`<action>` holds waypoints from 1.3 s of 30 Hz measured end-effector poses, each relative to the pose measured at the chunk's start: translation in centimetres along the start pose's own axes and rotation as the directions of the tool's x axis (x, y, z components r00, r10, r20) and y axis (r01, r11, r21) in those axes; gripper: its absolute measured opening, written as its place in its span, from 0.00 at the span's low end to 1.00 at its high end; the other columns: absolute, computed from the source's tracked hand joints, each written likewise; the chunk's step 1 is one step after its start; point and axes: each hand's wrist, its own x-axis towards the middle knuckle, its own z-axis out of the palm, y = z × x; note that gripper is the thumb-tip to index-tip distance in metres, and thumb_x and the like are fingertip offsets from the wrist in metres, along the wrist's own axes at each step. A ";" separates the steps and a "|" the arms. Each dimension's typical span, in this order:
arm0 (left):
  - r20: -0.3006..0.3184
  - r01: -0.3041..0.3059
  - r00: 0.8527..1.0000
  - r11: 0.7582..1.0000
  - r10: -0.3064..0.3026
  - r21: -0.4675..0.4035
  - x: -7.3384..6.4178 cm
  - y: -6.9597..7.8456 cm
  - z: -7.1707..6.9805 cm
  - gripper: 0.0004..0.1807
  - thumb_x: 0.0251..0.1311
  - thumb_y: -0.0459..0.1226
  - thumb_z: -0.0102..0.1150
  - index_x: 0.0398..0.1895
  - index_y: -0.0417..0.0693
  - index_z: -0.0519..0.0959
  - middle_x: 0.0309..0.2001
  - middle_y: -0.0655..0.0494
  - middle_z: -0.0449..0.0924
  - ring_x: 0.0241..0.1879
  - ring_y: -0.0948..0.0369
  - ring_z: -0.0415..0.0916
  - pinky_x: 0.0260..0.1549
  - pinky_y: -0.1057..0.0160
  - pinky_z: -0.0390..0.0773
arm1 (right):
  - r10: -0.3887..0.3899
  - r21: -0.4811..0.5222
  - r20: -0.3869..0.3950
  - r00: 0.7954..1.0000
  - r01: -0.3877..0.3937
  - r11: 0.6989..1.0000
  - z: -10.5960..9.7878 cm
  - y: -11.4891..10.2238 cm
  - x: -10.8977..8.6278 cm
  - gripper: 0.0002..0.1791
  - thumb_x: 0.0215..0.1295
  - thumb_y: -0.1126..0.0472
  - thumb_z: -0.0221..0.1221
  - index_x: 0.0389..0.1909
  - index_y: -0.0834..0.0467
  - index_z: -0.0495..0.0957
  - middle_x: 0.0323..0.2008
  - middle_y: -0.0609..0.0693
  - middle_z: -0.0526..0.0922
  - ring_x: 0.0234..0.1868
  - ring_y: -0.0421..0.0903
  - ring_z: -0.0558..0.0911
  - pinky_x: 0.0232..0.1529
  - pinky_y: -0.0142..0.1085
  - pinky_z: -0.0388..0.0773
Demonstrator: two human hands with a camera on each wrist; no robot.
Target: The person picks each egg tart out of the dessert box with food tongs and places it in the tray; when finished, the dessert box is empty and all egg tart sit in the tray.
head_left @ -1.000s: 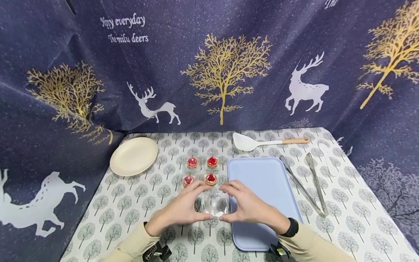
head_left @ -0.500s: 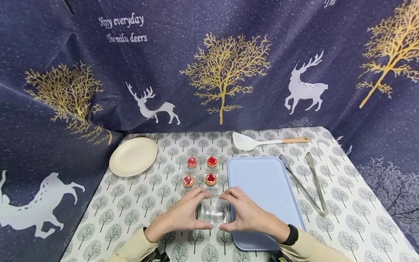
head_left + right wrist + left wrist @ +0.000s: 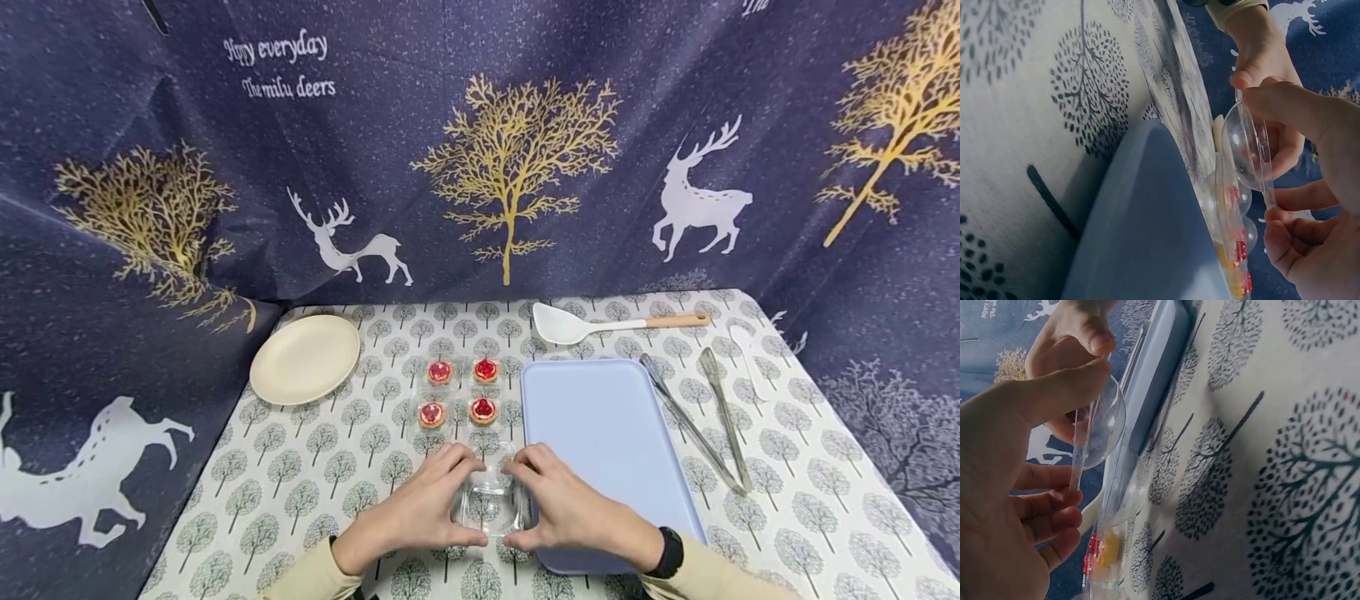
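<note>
Tree-print cloth (image 3: 300, 467) below; left hand (image 3: 426, 504) and right hand (image 3: 567, 504) pinch clear domed plastic (image 3: 491, 507) left of blue tray (image 3: 600, 442); uneven squeeze might flex it loose.

The head view is bright, with glare on the clear plastic dome (image 3: 491, 500). Both wrist views are dimmer; beyond the dome, the left one's tarts (image 3: 1107, 550) blur.
</note>
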 end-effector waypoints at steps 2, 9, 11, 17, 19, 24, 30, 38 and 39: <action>-0.003 -0.006 1.000 1.000 0.006 0.026 -0.1 0.1 0.2 0.47 0.38 0.65 0.71 0.58 0.45 0.73 0.53 0.61 0.71 0.54 0.65 0.67 0.59 0.59 0.75 | -0.024 -0.007 -0.012 1.000 0.023 1.000 0.2 0.0 -0.1 0.44 0.37 0.40 0.75 0.52 0.62 0.76 0.45 0.47 0.71 0.46 0.39 0.69 0.46 0.27 0.78; -0.009 0.000 1.000 0.999 0.000 0.053 -0.5 0.7 0.4 0.47 0.37 0.63 0.73 0.58 0.45 0.74 0.52 0.62 0.70 0.51 0.65 0.66 0.54 0.62 0.77 | -0.045 -0.013 -0.007 0.999 0.045 0.999 0.5 -0.2 -0.3 0.42 0.39 0.41 0.75 0.52 0.62 0.75 0.45 0.47 0.71 0.46 0.39 0.68 0.45 0.25 0.77; -0.021 -0.005 1.000 0.998 0.006 0.057 -0.7 0.7 0.4 0.47 0.37 0.63 0.73 0.58 0.45 0.73 0.51 0.62 0.70 0.51 0.65 0.66 0.53 0.63 0.77 | -0.043 -0.014 -0.005 0.999 0.043 0.999 0.5 -0.3 -0.4 0.42 0.39 0.42 0.75 0.52 0.62 0.75 0.46 0.47 0.71 0.46 0.39 0.69 0.46 0.26 0.78; -0.049 -0.033 0.998 0.997 0.036 0.063 -0.9 0.7 1.0 0.48 0.35 0.63 0.74 0.58 0.45 0.73 0.51 0.61 0.70 0.50 0.65 0.66 0.53 0.63 0.77 | -0.024 -0.031 0.020 1.000 0.025 0.999 0.7 -0.6 -0.5 0.43 0.38 0.41 0.74 0.53 0.63 0.75 0.46 0.48 0.71 0.46 0.39 0.69 0.45 0.25 0.78; -0.055 -0.041 0.997 0.996 0.045 0.073 -1.0 0.6 1.2 0.48 0.35 0.63 0.74 0.57 0.45 0.73 0.52 0.61 0.70 0.51 0.65 0.66 0.54 0.62 0.77 | -0.018 -0.039 0.032 0.999 0.019 0.999 0.8 -0.7 -0.6 0.43 0.38 0.41 0.74 0.52 0.63 0.76 0.46 0.48 0.71 0.46 0.39 0.69 0.45 0.25 0.79; -0.054 -0.035 0.998 0.994 0.041 0.103 -1.3 0.6 1.5 0.49 0.35 0.64 0.73 0.59 0.44 0.73 0.52 0.60 0.70 0.52 0.64 0.67 0.56 0.60 0.76 | -0.012 -0.060 0.042 0.999 0.015 0.998 1.1 -0.8 -0.8 0.45 0.39 0.39 0.74 0.54 0.64 0.75 0.46 0.48 0.72 0.46 0.39 0.70 0.46 0.26 0.79; -0.048 -0.020 0.998 0.992 0.026 0.127 -1.3 0.9 1.7 0.50 0.35 0.65 0.72 0.60 0.44 0.72 0.54 0.58 0.71 0.54 0.61 0.68 0.56 0.59 0.76 | -0.053 -0.094 -0.002 0.999 0.053 0.994 1.3 -0.8 -0.8 0.46 0.35 0.39 0.75 0.52 0.65 0.76 0.44 0.48 0.72 0.44 0.40 0.70 0.44 0.26 0.79; -0.011 0.002 1.000 0.991 -0.001 0.134 -1.5 1.2 1.8 0.50 0.37 0.65 0.71 0.61 0.44 0.71 0.56 0.57 0.71 0.56 0.61 0.68 0.58 0.58 0.76 | -0.066 -0.087 0.005 0.998 0.066 0.994 1.4 -0.9 -0.9 0.42 0.36 0.39 0.75 0.50 0.62 0.77 0.44 0.48 0.73 0.44 0.40 0.71 0.44 0.25 0.79; -0.008 0.002 1.000 0.991 -0.001 0.135 -1.5 1.2 1.8 0.50 0.38 0.65 0.71 0.61 0.44 0.71 0.56 0.57 0.71 0.56 0.60 0.68 0.58 0.58 0.76 | -0.059 -0.084 0.012 0.998 0.060 0.995 1.4 -0.9 -0.9 0.42 0.36 0.39 0.75 0.50 0.62 0.77 0.44 0.48 0.73 0.44 0.39 0.71 0.44 0.25 0.79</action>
